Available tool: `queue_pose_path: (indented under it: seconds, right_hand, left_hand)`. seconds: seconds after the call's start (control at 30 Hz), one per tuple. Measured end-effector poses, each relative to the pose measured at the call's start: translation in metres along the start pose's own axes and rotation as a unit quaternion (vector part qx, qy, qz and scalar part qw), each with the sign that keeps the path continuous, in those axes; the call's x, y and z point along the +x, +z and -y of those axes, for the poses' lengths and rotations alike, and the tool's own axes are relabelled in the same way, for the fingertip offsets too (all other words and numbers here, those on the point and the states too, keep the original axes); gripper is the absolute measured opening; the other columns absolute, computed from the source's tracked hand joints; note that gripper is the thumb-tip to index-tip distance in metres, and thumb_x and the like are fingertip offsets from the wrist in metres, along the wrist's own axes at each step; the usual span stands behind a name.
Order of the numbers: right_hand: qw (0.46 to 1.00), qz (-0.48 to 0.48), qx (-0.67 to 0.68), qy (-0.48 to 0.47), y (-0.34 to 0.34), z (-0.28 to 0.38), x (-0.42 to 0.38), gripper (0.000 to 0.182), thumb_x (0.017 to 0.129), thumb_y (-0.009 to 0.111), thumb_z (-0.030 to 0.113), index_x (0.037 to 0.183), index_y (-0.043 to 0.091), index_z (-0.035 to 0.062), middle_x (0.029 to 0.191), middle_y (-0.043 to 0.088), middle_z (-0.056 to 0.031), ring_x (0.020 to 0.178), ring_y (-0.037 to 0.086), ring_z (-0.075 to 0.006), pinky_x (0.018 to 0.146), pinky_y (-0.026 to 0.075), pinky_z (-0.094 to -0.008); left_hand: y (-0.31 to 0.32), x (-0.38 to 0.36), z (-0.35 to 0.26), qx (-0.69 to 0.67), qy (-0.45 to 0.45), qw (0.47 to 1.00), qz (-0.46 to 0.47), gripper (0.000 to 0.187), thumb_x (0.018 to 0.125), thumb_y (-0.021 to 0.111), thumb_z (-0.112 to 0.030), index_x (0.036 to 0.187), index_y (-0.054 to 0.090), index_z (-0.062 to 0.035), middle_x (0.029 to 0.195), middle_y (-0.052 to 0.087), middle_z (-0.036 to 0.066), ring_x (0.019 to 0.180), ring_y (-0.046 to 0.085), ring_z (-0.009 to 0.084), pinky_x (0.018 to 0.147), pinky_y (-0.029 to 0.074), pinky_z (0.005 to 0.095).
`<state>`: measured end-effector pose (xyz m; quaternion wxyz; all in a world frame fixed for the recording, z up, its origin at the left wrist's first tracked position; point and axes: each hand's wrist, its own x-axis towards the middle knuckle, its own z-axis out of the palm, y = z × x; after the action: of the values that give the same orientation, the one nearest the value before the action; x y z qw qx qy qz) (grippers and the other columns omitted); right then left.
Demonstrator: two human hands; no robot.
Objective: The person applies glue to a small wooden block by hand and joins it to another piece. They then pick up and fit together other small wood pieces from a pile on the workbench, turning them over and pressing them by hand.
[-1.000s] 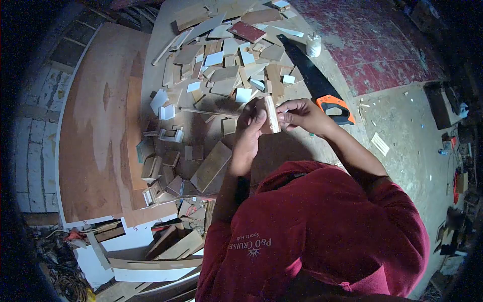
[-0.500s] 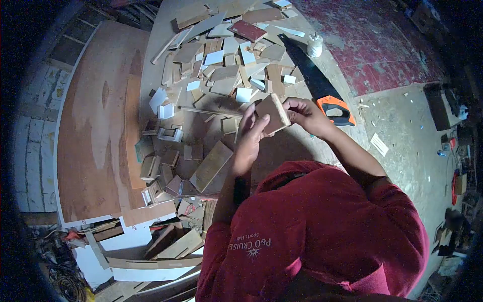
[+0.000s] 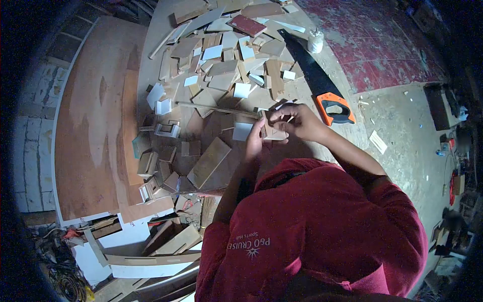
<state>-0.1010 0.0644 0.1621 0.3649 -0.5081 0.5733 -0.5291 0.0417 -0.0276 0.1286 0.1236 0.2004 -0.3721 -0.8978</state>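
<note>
A small wooden block (image 3: pixel 273 133) is held between both hands, low over the worktable. My left hand (image 3: pixel 255 140) grips its left side, the thumb along the edge. My right hand (image 3: pixel 301 122) is closed over its right side with bent fingers, which hide part of the block. Just left of the hands lies a white-faced square piece (image 3: pixel 242 132). A thin wooden strip (image 3: pixel 216 108) runs across the table toward the left fingertips. Farther left is a longer wooden board piece (image 3: pixel 209 163).
Many wood offcuts (image 3: pixel 224 68) cover the far table. A handsaw with an orange handle (image 3: pixel 329 103) lies to the right, near a white bottle (image 3: pixel 315 42). A large plywood sheet (image 3: pixel 93 126) stands left. More boards (image 3: pixel 151 261) lie below the table edge.
The block has been lowered and turned, and my right fingers now reach over it. A white-faced square now shows left of my hands, where a wood-coloured piece was.
</note>
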Motion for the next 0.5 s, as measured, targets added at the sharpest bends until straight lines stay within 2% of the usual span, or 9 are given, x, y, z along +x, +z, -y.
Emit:
queue_pose_path:
  seconds: [0.1, 0.13, 0.17, 0.23, 0.27, 0.37, 0.4, 0.47, 0.5]
  right_hand:
    - [0.997, 0.025, -0.074, -0.027, 0.006, -0.02, -0.002, 0.017, 0.076, 0.063, 0.001, 0.093, 0.064, 0.002, 0.083, 0.064, -0.0077, 0.075, 0.061, -0.0138, 0.066, 0.048, -0.0266]
    - [0.985, 0.025, -0.143, -0.088, 0.007, -0.022, -0.002, 0.019, 0.076, 0.063, 0.006, 0.095, 0.064, 0.0051, 0.084, 0.065, -0.0109, 0.073, 0.063, -0.0209, 0.066, 0.049, -0.0299]
    - [0.985, 0.027, -0.143, -0.088, 0.008, -0.025, -0.003, 0.019, 0.076, 0.063, 0.006, 0.095, 0.064, 0.0051, 0.084, 0.065, -0.0109, 0.073, 0.063, -0.0209, 0.066, 0.049, -0.0299]
    - [0.923, 0.045, -0.364, -0.114, 0.012, -0.043, -0.006, 0.021, 0.076, 0.061, 0.013, 0.095, 0.065, 0.0072, 0.086, 0.064, -0.0135, 0.076, 0.062, -0.0286, 0.067, 0.049, -0.0343]
    - [0.905, 0.071, -0.412, -0.081, 0.016, -0.067, -0.006, 0.022, 0.075, 0.06, 0.018, 0.094, 0.065, 0.0086, 0.086, 0.064, -0.0126, 0.076, 0.061, -0.0317, 0.066, 0.049, -0.0377]
    - [0.9, 0.106, -0.409, -0.109, 0.018, -0.097, -0.001, 0.022, 0.074, 0.06, 0.017, 0.093, 0.065, 0.0095, 0.086, 0.064, -0.012, 0.077, 0.061, -0.0299, 0.066, 0.05, -0.0374]
    - [0.899, 0.111, -0.409, -0.111, 0.02, -0.103, 0.001, 0.022, 0.074, 0.06, 0.017, 0.093, 0.065, 0.0095, 0.086, 0.064, -0.012, 0.077, 0.061, -0.0299, 0.066, 0.05, -0.0374]
    - [0.892, 0.159, -0.414, -0.092, 0.024, -0.111, 0.005, 0.026, 0.072, 0.061, 0.019, 0.096, 0.063, 0.0098, 0.091, 0.063, -0.0117, 0.08, 0.062, -0.0287, 0.067, 0.05, -0.037]
    - [0.89, 0.166, -0.413, -0.094, 0.027, -0.106, 0.004, 0.026, 0.072, 0.061, 0.019, 0.096, 0.063, 0.0098, 0.091, 0.063, -0.0117, 0.08, 0.062, -0.0287, 0.067, 0.05, -0.037]
  left_hand:
    - [-0.014, 0.004, 0.012, 0.008, -0.043, 0.997, 0.059, 0.049, 0.088, 0.038, -0.044, 0.117, 0.048, -0.006, 0.097, 0.06, 0.008, 0.08, 0.059, 0.019, 0.069, 0.05, 0.0337]
    - [-0.018, 0.005, 0.016, 0.035, -0.056, 0.997, 0.041, 0.046, 0.086, 0.04, -0.044, 0.113, 0.051, -0.0081, 0.095, 0.06, 0.007, 0.079, 0.058, 0.0165, 0.069, 0.047, 0.0315]
    - [-0.021, 0.003, 0.021, 0.034, -0.056, 0.997, 0.04, 0.046, 0.086, 0.04, -0.044, 0.113, 0.051, -0.0081, 0.095, 0.06, 0.007, 0.079, 0.058, 0.0165, 0.069, 0.047, 0.0315]
    - [-0.028, -0.003, 0.034, 0.03, -0.077, 0.995, -0.051, 0.043, 0.086, 0.04, -0.044, 0.108, 0.054, -0.0098, 0.095, 0.06, 0.005, 0.081, 0.058, 0.016, 0.069, 0.048, 0.033]
    - [-0.033, -0.001, 0.041, 0.024, -0.045, 0.996, -0.075, 0.041, 0.086, 0.041, -0.044, 0.104, 0.055, -0.0103, 0.092, 0.06, 0.006, 0.081, 0.058, 0.0166, 0.068, 0.049, 0.0332]
    - [-0.07, 0.01, 0.068, -0.069, -0.068, 0.994, -0.049, 0.04, 0.087, 0.042, -0.043, 0.105, 0.055, -0.01, 0.088, 0.061, 0.007, 0.078, 0.059, 0.017, 0.067, 0.05, 0.0329]
    - [-0.057, 0.003, 0.061, -0.073, -0.065, 0.994, -0.052, 0.04, 0.087, 0.042, -0.043, 0.105, 0.055, -0.01, 0.088, 0.061, 0.007, 0.078, 0.059, 0.017, 0.067, 0.05, 0.0329]
    - [-0.018, -0.018, 0.041, -0.032, -0.069, 0.976, -0.203, 0.039, 0.088, 0.043, -0.042, 0.105, 0.054, -0.0091, 0.085, 0.061, 0.008, 0.072, 0.06, 0.0173, 0.064, 0.05, 0.0316]
    - [-0.022, -0.018, 0.043, -0.038, -0.067, 0.975, -0.208, 0.039, 0.088, 0.043, -0.042, 0.105, 0.054, -0.0091, 0.085, 0.061, 0.008, 0.072, 0.06, 0.0173, 0.064, 0.05, 0.0316]
